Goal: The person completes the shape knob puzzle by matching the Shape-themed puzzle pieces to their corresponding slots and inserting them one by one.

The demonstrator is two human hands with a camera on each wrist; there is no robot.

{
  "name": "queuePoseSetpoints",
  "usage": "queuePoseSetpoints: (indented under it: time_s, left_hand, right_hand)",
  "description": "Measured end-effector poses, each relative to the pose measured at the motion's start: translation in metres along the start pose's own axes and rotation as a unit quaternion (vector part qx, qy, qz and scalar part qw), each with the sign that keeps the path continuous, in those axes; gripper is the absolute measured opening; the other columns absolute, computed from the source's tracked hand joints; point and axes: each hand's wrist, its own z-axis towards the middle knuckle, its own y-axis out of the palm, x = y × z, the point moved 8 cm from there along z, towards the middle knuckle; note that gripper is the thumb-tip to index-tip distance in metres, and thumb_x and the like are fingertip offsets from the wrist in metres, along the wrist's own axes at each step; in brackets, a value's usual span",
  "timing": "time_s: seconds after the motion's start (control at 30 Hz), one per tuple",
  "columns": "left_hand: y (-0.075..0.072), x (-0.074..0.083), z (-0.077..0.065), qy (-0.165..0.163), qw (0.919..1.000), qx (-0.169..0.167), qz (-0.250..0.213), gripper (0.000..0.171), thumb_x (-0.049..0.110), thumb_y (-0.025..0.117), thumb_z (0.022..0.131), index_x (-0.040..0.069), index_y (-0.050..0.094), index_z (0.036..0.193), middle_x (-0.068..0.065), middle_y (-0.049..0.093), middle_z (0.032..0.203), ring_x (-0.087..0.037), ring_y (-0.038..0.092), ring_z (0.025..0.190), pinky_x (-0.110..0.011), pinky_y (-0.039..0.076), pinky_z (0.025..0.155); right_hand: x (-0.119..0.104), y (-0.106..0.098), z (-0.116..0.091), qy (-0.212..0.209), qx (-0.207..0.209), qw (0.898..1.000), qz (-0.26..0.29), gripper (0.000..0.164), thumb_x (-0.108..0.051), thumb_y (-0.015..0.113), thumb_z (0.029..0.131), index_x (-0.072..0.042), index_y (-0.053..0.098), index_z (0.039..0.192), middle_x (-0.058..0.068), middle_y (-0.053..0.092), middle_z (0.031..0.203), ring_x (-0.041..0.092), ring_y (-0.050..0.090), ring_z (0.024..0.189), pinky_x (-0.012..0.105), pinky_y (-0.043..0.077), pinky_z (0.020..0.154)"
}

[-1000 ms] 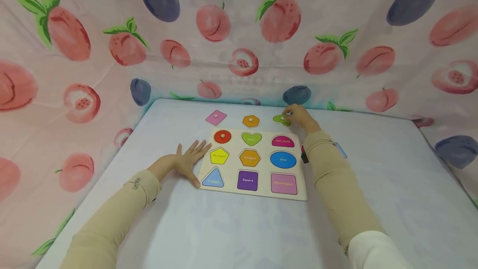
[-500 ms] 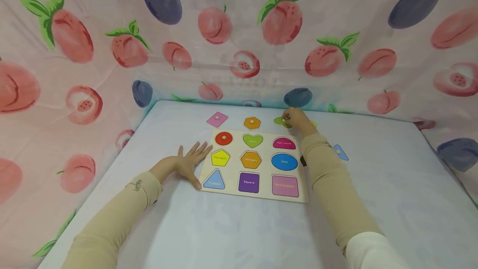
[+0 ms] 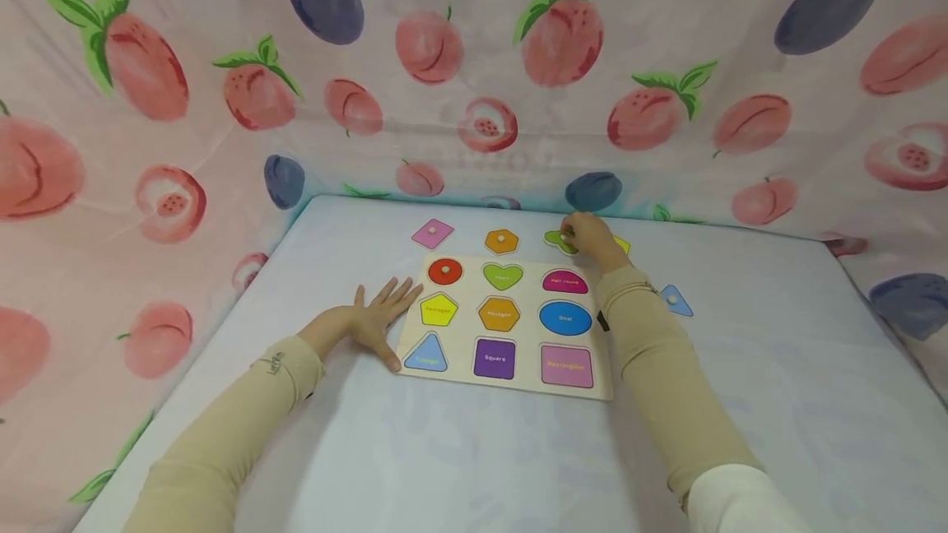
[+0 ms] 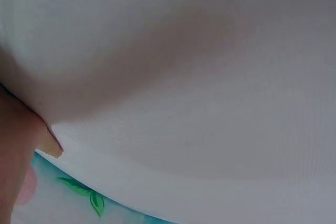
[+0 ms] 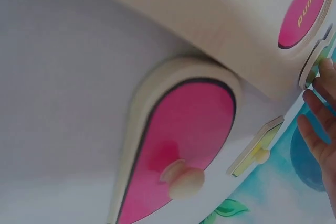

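Note:
My right hand (image 3: 588, 235) pinches the small knob of a green heart puzzle piece (image 3: 555, 238) behind the board's far right corner. The fingertips hide the knob in the head view. In the right wrist view, the heart's wooden edge (image 5: 311, 78) shows beside the fingers. My left hand (image 3: 374, 326) lies flat with fingers spread, touching the left edge of the wooden shape board (image 3: 461, 352); its thumb reaches the near left corner. A red circle piece (image 3: 445, 271) with a knob sits in the board's far left slot. The board's other slots show printed, coloured shapes.
A pink diamond-like piece (image 3: 433, 233) and an orange hexagon piece (image 3: 502, 241) lie behind the board. A yellow piece (image 3: 622, 244) and blue triangle piece (image 3: 676, 300) lie right. The right wrist view shows a magenta half-round piece (image 5: 194, 119) beside the board.
My right fingers have closed over the heart's knob, which showed earlier. The right forearm has shifted slightly left, uncovering the yellow piece and more of the blue triangle. The left hand stays put.

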Motion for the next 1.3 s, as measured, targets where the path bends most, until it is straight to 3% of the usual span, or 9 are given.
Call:
queuePoseSetpoints:
  time_s: [0.23,0.53,0.83,1.07,1.2,1.3]
  left_hand:
    - [-0.010,-0.001,0.000,0.007,0.9999,0.004,0.006,0.131,0.054,0.081,0.061,0.017,-0.006,0.152,-0.011,-0.016,0.159,-0.037,-0.018,0.144,-0.072,-0.017,0.103]
    - [-0.007,-0.004,0.001,0.003,1.0000,0.002,0.007,0.132,0.054,0.081,0.060,0.017,-0.007,0.152,-0.011,-0.017,0.158,-0.036,-0.019,0.144,-0.072,-0.016,0.103]
    - [-0.002,-0.005,0.001,0.009,0.9999,0.004,-0.012,0.133,0.054,0.082,0.059,0.017,-0.007,0.152,-0.011,-0.017,0.158,-0.036,-0.020,0.144,-0.071,-0.019,0.103]
    - [-0.003,-0.007,0.002,0.007,1.0000,0.006,0.000,0.133,0.055,0.081,0.059,0.018,-0.008,0.152,-0.010,-0.018,0.158,-0.036,-0.019,0.144,-0.071,-0.017,0.103]
    - [-0.002,-0.006,0.002,0.010,0.9999,0.007,-0.001,0.133,0.055,0.081,0.059,0.017,-0.007,0.152,-0.010,-0.017,0.158,-0.036,-0.019,0.144,-0.072,-0.017,0.103]
    - [0.002,-0.005,0.003,0.010,0.9999,0.007,-0.004,0.133,0.056,0.081,0.059,0.018,-0.006,0.152,-0.010,-0.016,0.159,-0.036,-0.018,0.144,-0.072,-0.016,0.103]
  right_hand:
    - [0.004,-0.008,-0.005,0.009,0.013,1.000,0.012,0.020,-0.009,0.057,0.094,0.004,0.065,0.106,0.023,0.064,0.111,0.037,0.059,0.106,0.048,0.047,0.094]
    - [-0.002,-0.013,-0.010,0.000,0.012,1.000,0.019,0.020,-0.012,0.059,0.093,0.003,0.064,0.105,0.023,0.063,0.114,0.037,0.058,0.106,0.048,0.047,0.093]
    - [-0.011,-0.018,-0.012,-0.011,0.016,1.000,0.012,0.019,-0.016,0.063,0.091,0.001,0.065,0.099,0.020,0.064,0.109,0.032,0.059,0.093,0.046,0.048,0.084]
    - [-0.013,-0.027,-0.018,-0.003,0.044,0.996,0.081,0.017,-0.015,0.062,0.090,0.001,0.060,0.089,0.021,0.060,0.098,0.029,0.051,0.082,0.045,0.044,0.078]
    - [-0.012,-0.025,-0.020,0.003,0.040,0.993,0.110,0.016,-0.013,0.062,0.090,0.003,0.057,0.089,0.023,0.061,0.101,0.033,0.054,0.093,0.049,0.045,0.091]
    - [-0.009,-0.019,-0.020,0.018,0.027,0.992,0.118,0.017,-0.012,0.061,0.090,0.003,0.056,0.091,0.021,0.060,0.098,0.033,0.053,0.095,0.049,0.046,0.092]
